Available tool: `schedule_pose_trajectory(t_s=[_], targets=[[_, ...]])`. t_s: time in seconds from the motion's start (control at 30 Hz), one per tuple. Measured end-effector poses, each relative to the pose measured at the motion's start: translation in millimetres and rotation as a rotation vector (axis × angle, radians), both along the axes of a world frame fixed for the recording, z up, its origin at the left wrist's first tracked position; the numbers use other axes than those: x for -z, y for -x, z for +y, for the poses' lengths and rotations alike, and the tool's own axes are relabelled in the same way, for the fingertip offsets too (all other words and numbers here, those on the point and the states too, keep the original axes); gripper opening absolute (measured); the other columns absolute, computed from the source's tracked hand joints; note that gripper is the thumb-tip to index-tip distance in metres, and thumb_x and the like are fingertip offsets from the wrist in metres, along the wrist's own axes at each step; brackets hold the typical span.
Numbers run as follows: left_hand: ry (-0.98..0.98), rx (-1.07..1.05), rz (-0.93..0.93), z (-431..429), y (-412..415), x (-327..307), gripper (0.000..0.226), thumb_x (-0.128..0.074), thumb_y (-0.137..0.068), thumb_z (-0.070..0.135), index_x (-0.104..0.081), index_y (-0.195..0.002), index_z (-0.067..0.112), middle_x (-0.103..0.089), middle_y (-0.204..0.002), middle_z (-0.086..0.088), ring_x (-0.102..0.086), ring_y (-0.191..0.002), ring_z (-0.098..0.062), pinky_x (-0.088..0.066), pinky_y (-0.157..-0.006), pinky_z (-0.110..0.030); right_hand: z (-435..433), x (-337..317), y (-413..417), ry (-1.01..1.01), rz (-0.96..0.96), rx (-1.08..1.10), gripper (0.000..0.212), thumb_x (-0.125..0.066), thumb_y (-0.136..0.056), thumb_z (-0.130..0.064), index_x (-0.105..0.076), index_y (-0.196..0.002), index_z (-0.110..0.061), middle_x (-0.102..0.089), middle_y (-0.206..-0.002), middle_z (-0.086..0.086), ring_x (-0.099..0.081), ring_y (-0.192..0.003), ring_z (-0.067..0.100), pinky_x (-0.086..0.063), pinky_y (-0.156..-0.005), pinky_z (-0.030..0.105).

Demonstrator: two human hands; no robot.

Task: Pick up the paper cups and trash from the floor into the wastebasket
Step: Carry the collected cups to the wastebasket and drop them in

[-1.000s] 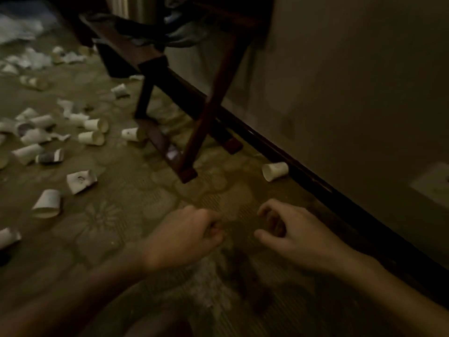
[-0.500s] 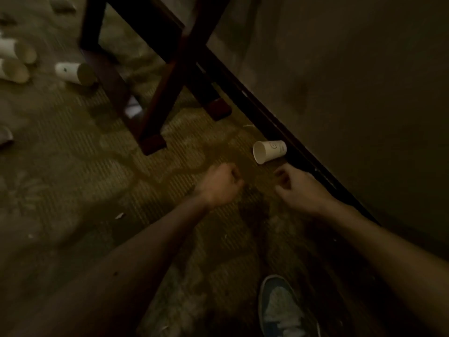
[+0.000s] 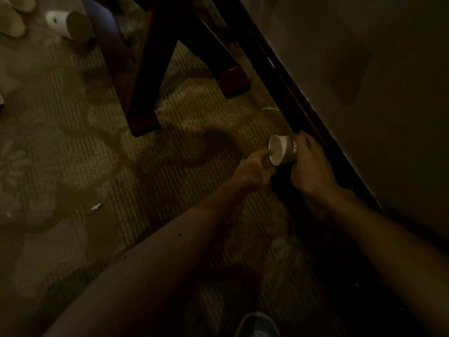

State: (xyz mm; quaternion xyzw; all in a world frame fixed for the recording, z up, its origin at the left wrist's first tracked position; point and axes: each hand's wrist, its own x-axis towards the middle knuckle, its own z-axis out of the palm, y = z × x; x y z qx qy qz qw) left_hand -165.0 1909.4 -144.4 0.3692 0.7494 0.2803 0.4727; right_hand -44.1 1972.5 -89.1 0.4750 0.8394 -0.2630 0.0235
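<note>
Nearest you, the toe of your blue-grey shoe (image 3: 257, 324) is showing at the bottom edge, on the patterned olive carpet (image 3: 73, 154). To the left, a small white paper scrap (image 3: 95, 207) is lying on that carpet. Your right hand (image 3: 312, 166) is curling its fingers (image 3: 303, 141) round the closed end of a small white paper cup (image 3: 281, 152), which is lying sideways, mouth leftward, just beside the dark baseboard (image 3: 291, 100). Your left hand (image 3: 252, 169) is touching the cup's rim with one finger; whether it is pinching, you cannot tell. Beyond, the dark wooden stand legs (image 3: 143, 113) are resting on the carpet, and farther left another white paper cup (image 3: 68, 25) is lying on its side.
</note>
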Motion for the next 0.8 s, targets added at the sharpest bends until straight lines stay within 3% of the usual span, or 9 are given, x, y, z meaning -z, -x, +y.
schedule_pose_trajectory(t_s=[0.07,0.17,0.33,0.4,0.47,0.53,0.6,0.7,0.8], targets=[[0.016,0.020,-0.011,6.2,-4.8,4.5,0.046,-0.061,-0.096,0.022,-0.051,-0.141,0.024,-0.052,-0.143,-0.008,-0.053,-0.126,-0.026,-0.048,-0.103,-0.043,5.3,6.5,-0.6,-0.018,-0.044,-0.039,0.069,-0.060,-0.078,0.013,-0.039,-0.141,-0.006,-0.032,-0.152,0.016,-0.025,-0.140,0.035,-0.035,-0.106,0.044],[0.013,0.039,0.012,4.5,-10.8,7.0,0.036,-0.060,-0.097,0.017,-0.059,-0.133,0.017,-0.061,-0.131,-0.012,-0.058,-0.120,-0.028,-0.049,-0.102,-0.042,4.3,10.5,-0.9,-0.092,-0.092,-0.070,0.062,-0.065,-0.080,0.003,-0.042,-0.136,-0.008,-0.042,-0.144,0.016,-0.027,-0.133,0.038,-0.038,-0.098,0.047],[-0.096,-0.012,0.026,-26.8,3.6,-2.1,0.015,-0.057,-0.100,0.019,-0.067,-0.106,0.009,-0.069,-0.094,-0.006,-0.066,-0.085,-0.021,-0.053,-0.077,-0.033,-7.5,16.2,-2.9,-0.041,-0.242,-0.068,0.077,-0.079,-0.077,-0.029,-0.038,-0.139,-0.009,-0.045,-0.137,0.020,-0.038,-0.125,0.040,-0.038,-0.096,0.051],[-0.099,0.027,0.025,-45.9,20.0,-11.6,0.016,-0.056,-0.100,0.026,-0.068,-0.099,0.014,-0.062,-0.079,0.007,-0.061,-0.070,-0.006,-0.050,-0.067,-0.026,-20.7,15.9,3.2,0.156,-0.166,0.000,0.088,-0.083,-0.073,-0.038,-0.035,-0.143,-0.013,-0.049,-0.137,0.016,-0.047,-0.122,0.037,-0.047,-0.093,0.051],[-0.093,0.088,0.072,-72.9,40.3,-25.8,0.020,-0.056,-0.101,0.028,-0.069,-0.105,0.013,-0.062,-0.083,0.009,-0.059,-0.073,-0.004,-0.044,-0.065,-0.022,-43.4,13.2,15.4,0.347,-0.076,-0.014,0.090,-0.084,-0.073,-0.038,-0.034,-0.143,-0.015,-0.055,-0.128,0.010,-0.058,-0.107,0.027,-0.053,-0.077,0.041],[-0.061,0.189,0.135,-101.8,61.2,-43.0,0.027,-0.054,-0.101,0.030,-0.066,-0.117,0.012,-0.065,-0.102,0.001,-0.061,-0.091,-0.011,-0.045,-0.072,-0.023,-69.2,5.9,34.5,0.477,-0.018,-0.114,0.072,-0.082,-0.074,-0.043,-0.044,-0.133,-0.025,-0.063,-0.110,-0.002,-0.064,-0.090,0.015,-0.056,-0.068,0.035],[-0.023,0.246,0.227,-138.5,85.3,-63.6,0.031,-0.052,-0.102,0.032,-0.064,-0.123,0.013,-0.062,-0.108,0.002,-0.058,-0.094,-0.009,-0.041,-0.074,-0.016,-101.0,-1.1,61.6,0.636,0.096,-0.233,0.037,-0.083,-0.073,-0.040,-0.063,-0.104,-0.042,-0.072,-0.094,-0.009,-0.069,-0.081,0.006,-0.058,-0.061,0.025],[-0.036,0.199,0.327,-200.8,124.3,-99.5,0.017,-0.054,-0.101,0.028,-0.068,-0.096,0.022,-0.051,-0.077,0.019,-0.048,-0.065,0.003,-0.035,-0.058,-0.006,-153.9,-8.4,110.3,0.730,0.233,-0.320,0.035,-0.084,-0.070,-0.040,-0.059,-0.094,-0.037,-0.068,-0.086,-0.016,-0.066,-0.079,0.003,-0.051,-0.055,0.017],[-0.011,0.034,0.339,-271.0,156.6,-135.5,0.035,-0.056,-0.101,0.028,-0.049,-0.066,0.035,-0.048,-0.058,0.016,-0.050,-0.053,0.007,-0.033,-0.052,-0.009,-212.6,-21.8,166.9,0.736,0.381,-0.398,0.046,-0.088,-0.069,-0.029,-0.056,-0.101,-0.030,-0.068,-0.096,-0.008,-0.062,-0.079,-0.002,-0.051,-0.059,0.021]])
